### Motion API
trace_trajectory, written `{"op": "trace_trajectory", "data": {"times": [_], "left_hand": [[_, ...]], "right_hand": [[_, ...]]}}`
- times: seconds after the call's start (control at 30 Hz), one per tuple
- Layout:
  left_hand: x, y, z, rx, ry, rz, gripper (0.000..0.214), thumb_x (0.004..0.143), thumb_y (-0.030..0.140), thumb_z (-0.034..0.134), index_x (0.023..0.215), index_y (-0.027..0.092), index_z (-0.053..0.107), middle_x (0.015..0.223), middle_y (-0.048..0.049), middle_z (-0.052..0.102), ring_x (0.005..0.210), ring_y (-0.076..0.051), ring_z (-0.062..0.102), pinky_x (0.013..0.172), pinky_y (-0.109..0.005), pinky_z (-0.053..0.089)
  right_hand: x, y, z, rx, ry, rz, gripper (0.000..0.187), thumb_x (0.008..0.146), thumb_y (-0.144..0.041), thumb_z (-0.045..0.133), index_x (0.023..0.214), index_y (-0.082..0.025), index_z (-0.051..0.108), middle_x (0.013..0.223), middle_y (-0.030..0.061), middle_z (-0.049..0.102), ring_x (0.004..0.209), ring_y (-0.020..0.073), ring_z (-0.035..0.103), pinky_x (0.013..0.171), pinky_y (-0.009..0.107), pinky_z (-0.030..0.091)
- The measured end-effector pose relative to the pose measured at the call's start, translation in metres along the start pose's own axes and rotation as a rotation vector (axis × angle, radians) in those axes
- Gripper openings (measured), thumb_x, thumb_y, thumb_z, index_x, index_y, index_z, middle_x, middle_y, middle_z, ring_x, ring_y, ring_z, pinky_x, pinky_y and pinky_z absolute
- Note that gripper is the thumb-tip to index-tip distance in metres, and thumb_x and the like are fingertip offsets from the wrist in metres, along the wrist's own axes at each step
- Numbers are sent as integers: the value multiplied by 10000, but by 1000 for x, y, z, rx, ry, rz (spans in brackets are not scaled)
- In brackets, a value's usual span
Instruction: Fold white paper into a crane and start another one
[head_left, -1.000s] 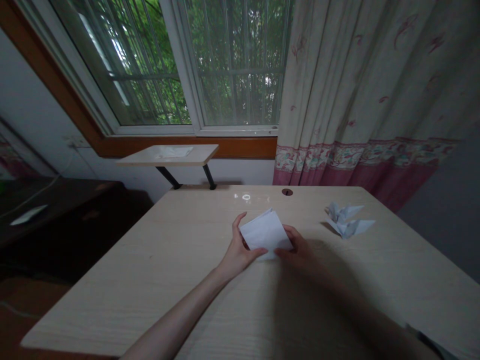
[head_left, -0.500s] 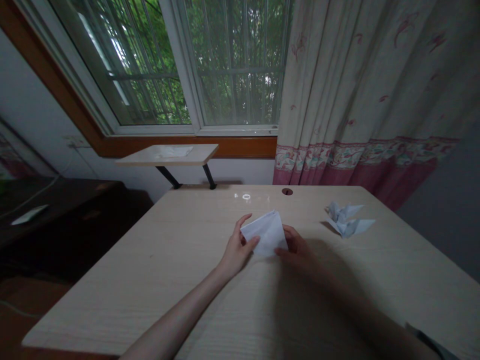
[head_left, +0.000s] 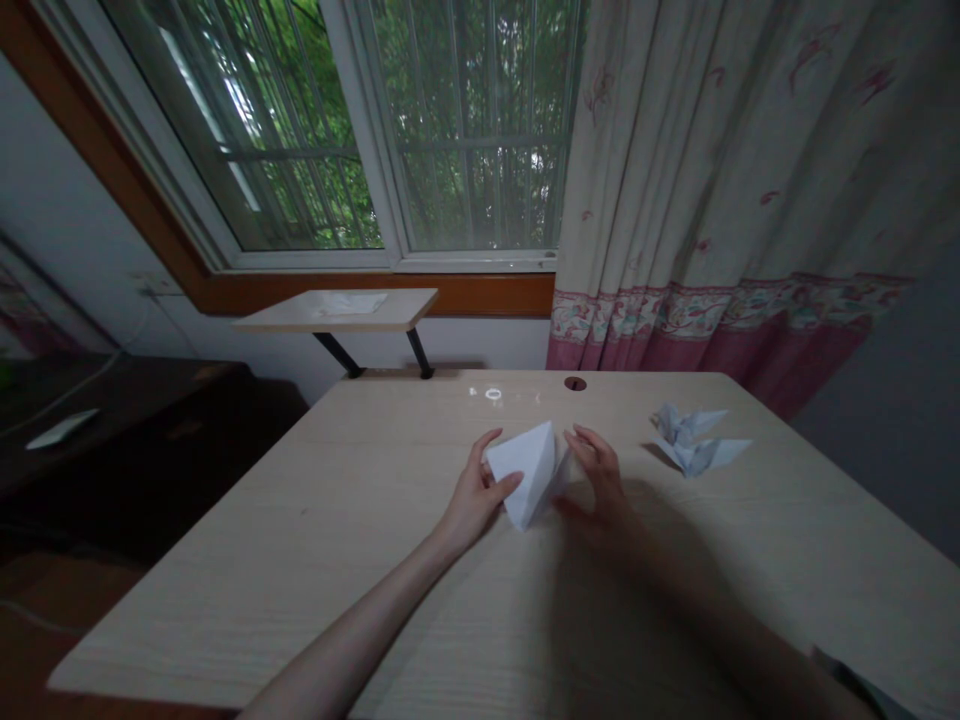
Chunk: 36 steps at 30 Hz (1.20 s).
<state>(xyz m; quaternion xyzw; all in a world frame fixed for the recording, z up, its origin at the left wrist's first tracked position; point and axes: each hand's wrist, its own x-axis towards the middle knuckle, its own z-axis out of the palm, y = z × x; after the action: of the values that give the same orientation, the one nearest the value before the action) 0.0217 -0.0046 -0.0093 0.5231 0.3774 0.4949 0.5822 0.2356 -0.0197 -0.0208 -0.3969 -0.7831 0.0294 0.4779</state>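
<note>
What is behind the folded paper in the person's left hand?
Past the upper left of the folded paper, a finger of the left hand shows, with the desk beyond. The other fingertips, thumb aside, and the desk directly behind are covered.

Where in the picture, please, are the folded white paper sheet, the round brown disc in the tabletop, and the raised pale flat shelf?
Folded white paper sheet (head_left: 529, 458): head view, on its facing side.
Round brown disc (head_left: 572, 385): head view, near its centre.
Raised pale flat shelf (head_left: 403, 307): head view, bare right part of its top.
</note>
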Motion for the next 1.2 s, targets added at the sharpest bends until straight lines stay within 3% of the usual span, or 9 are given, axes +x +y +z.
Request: {"op": "trace_trajectory", "data": {"times": [0.17, 0.3, 0.37, 0.47, 0.57, 0.67, 0.9, 1.1, 1.2], "left_hand": [[-2, -1, 0, -50, -86, -75, 822, 769, 453, 758, 1425, 212, 325, 769, 21, 605, 545, -95, 526, 490, -177, 399], [-3, -1, -2, -101, -154, -97, 775, 825, 556, 673, 1448, 225, 353, 642, 45, 549, 479, -87, 476, 453, -169, 378], [-3, -2, -3, -144, -153, -59, 775, 823, 619, 639, 1443, 235, 378, 743, -7, 622, 531, -109, 539, 478, -188, 424], [-2, -3, -6, -200, -182, -27, 861, 799, 710, 591, 1482, 265, 315, 941, -87, 685, 652, -189, 658, 541, -260, 522], [-2, -2, -6, -211, -265, -26, 999, 760, 763, 582, 1534, 296, 157, 959, -100, 694, 649, -231, 700, 536, -317, 565], [-5, 3, -4, -148, -290, 4, 978, 767, 707, 637, 1528, 268, 207, 973, -108, 688, 654, -210, 705, 559, -305, 580], [-7, 5, 2, -74, -174, 9, 756, 834, 471, 697, 1452, 225, 338, 838, -31, 672, 601, -148, 664, 555, -274, 584], [-2, 1, 1, -67, -79, 6, 723, 820, 457, 706, 1404, 205, 361, 708, 18, 660, 552, -136, 641, 526, -244, 552], [-2, 1, 1, -69, -56, 24, 728, 811, 451, 716, 1391, 223, 339, 742, 14, 676, 553, -136, 647, 529, -250, 556]], "right_hand": [[-2, 2, 0, -96, 12, -8, 499, 895, -395, 611, 1364, -329, 454, 1458, 101, 378, 1336, 332, 394, 1064, 529, 365], [-1, 17, 2, -94, 68, -43, 394, 853, -425, 643, 1204, -302, 514, 1312, 90, 524, 1224, 316, 501, 985, 510, 406], [1, 24, 2, -62, 90, -71, 314, 822, -438, 658, 1082, -304, 543, 1150, 62, 610, 1101, 303, 574, 915, 488, 435], [1, 27, 2, -16, 138, 4, 171, 844, -392, 628, 963, -305, 542, 958, 33, 656, 957, 285, 614, 874, 483, 433], [-2, 24, 2, -67, 195, 92, 113, 890, -353, 578, 986, -319, 529, 931, 40, 653, 926, 288, 600, 874, 486, 419], [-5, 21, 3, -83, 182, 119, 97, 921, -346, 539, 1015, -335, 517, 941, 41, 642, 934, 287, 588, 891, 487, 412], [-7, 21, 5, -99, 158, 87, 199, 927, -315, 527, 1120, -359, 504, 1010, 36, 651, 969, 292, 596, 918, 507, 421], [-6, 18, 1, -94, 65, 48, 141, 932, -316, 499, 1042, -368, 570, 948, 15, 683, 923, 278, 630, 883, 494, 443], [-4, 17, 0, -86, -10, 73, 174, 933, -310, 474, 1014, -372, 615, 941, 7, 705, 930, 276, 646, 891, 500, 445]]}}
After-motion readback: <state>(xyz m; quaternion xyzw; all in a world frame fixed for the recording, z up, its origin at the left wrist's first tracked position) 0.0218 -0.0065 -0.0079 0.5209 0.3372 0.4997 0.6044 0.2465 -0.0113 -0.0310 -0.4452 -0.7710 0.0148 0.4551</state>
